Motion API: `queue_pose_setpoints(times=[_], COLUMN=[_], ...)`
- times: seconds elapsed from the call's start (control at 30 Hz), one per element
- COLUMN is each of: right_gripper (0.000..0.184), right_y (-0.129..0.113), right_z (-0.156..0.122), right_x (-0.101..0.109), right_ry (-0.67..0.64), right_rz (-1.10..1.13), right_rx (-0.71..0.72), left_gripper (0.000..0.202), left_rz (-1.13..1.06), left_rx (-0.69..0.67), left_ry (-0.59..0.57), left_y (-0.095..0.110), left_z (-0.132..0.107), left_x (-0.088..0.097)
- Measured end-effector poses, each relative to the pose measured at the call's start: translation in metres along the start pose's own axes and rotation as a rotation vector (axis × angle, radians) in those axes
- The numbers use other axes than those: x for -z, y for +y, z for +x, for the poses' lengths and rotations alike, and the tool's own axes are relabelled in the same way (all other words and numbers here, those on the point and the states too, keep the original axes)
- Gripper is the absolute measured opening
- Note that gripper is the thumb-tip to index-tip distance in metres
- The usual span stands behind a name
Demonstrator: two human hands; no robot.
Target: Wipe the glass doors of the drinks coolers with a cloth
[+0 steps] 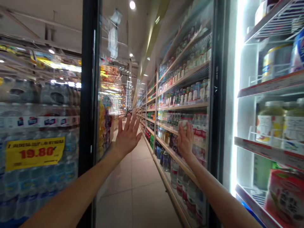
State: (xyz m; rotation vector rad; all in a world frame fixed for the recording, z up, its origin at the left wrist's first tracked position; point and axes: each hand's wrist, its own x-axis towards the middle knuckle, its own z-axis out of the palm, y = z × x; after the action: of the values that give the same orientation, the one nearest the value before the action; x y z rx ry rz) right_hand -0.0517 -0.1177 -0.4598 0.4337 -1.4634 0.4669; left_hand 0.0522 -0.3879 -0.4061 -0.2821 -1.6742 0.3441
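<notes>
Two forearms [95, 180], one glass cooler door [152, 85]

One left hand [127, 136] is held open before the glass, five fingers spread, nothing gripped. One whitish wad [183, 123], type unclear, is held under the right hand's [186, 142] fingers, over the door's right half. Hands are kept apart; glass contact cannot be told. One yellow price sign [35, 153] is seen at left.

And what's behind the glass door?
Through the glass door you can see a tiled floor and shelves of bottles. The left hand and right hand hide whatever's directly behind them.
</notes>
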Motion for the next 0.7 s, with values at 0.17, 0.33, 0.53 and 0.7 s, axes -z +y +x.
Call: queue_pose_setpoints(times=[0.17,0.33,0.53,0.7], right_gripper=[0.043,0.046,0.049,0.047], right_y=[-0.005,0.009,-0.041,-0.001], right_z=[-0.008,0.0,-0.031,-0.029], right_x=[0.0,0.001,-0.001,0.008], right_ry=[-0.078,0.115,-0.149,0.033], right_rz=[0.037,-0.035,0.086,-0.027], right_rx=[0.217,-0.138,0.326,-0.018], left_gripper=[0.066,0.063,0.061,0.062], left_rz=[-0.015,-0.034,0.004,-0.058], left_rx=[-0.002,0.007,-0.034,-0.023], left_ry=[-0.025,-0.027,-0.015,-0.07], left_y=[0.006,0.014,0.015,0.016], left_z=[-0.011,-0.018,-0.024,-0.027], left_x=[-0.002,-0.004,-0.007,-0.006])
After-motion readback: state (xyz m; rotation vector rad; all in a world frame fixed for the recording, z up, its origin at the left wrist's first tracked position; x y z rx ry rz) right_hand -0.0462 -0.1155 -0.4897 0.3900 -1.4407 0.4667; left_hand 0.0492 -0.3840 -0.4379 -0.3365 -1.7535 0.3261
